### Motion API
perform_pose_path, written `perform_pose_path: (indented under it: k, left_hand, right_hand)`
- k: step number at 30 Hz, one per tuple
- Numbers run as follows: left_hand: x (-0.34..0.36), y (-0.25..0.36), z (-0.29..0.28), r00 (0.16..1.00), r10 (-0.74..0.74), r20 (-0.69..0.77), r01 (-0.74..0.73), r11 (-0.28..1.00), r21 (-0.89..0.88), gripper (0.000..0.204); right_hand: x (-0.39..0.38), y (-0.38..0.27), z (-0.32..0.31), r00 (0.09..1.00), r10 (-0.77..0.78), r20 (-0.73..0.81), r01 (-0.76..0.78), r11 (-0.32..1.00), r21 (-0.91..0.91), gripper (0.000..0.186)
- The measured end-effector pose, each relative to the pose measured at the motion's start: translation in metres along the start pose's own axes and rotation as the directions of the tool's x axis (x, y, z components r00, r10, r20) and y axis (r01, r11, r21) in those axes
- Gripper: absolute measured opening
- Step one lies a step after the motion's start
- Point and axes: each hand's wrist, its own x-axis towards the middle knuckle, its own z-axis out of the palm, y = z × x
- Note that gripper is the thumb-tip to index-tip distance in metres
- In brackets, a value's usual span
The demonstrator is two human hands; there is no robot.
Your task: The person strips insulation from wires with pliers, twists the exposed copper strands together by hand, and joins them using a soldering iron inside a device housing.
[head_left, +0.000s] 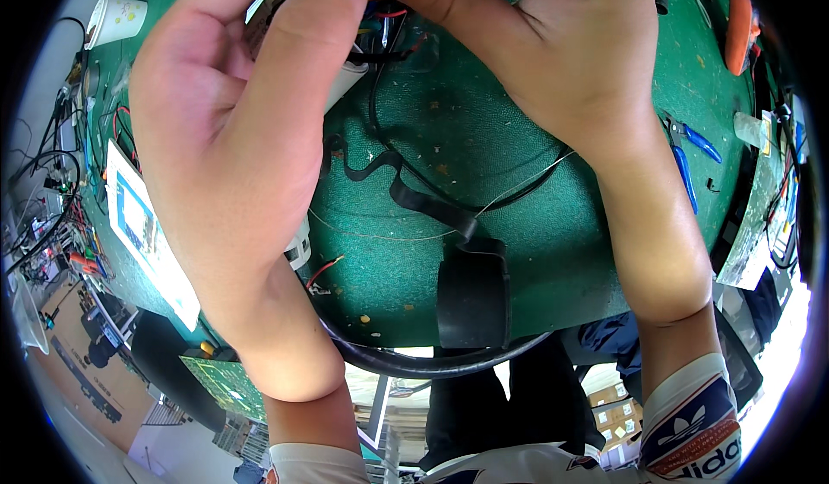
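Thin, multicoloured insulated wires (391, 14) are found between my hands at the upper edge of view, over the green-topped table (544, 242). My left hand (229, 121) is curled, thumb near the thumb of my right hand (579, 61); fingertips are partly cut off, so I cannot tell what either grip holds. A flat, wavy black strap (423, 206) runs between my forearms; blue-handled metal pliers (685, 176) lie beside my right wrist.
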Motion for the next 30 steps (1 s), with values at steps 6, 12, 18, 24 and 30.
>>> perform_pose_path:
  k: [6,12,18,24,30]
  left_hand:
    - [-0.001,0.002,0.0,1.0,0.026,0.0,-0.026,0.999,0.023,0.012]
    - [-0.003,0.003,0.001,0.999,0.037,-0.009,-0.037,0.999,0.033,0.013]
    - [-0.002,0.002,0.002,0.999,0.04,-0.016,-0.04,0.999,0.029,0.013]
    - [-0.003,0.004,0.001,0.999,0.051,-0.013,-0.051,0.998,0.035,0.013]
    - [-0.002,0.003,0.002,0.998,0.067,-0.02,-0.066,0.997,0.046,0.013]
  right_hand:
    - [0.001,-0.007,-0.001,0.996,0.095,-0.003,-0.094,0.995,0.023,0.011]
    - [0.005,-0.018,-0.005,0.999,-0.043,0.025,0.045,0.994,-0.097,0.012]
    - [0.005,-0.02,-0.004,0.999,-0.034,0.006,0.034,0.994,-0.107,0.012]
    - [0.003,-0.023,-0.004,0.999,0.012,0.04,-0.004,0.982,-0.187,0.012]
    - [-0.008,-0.003,0.009,0.994,0.086,-0.071,-0.081,0.993,0.082,0.012]
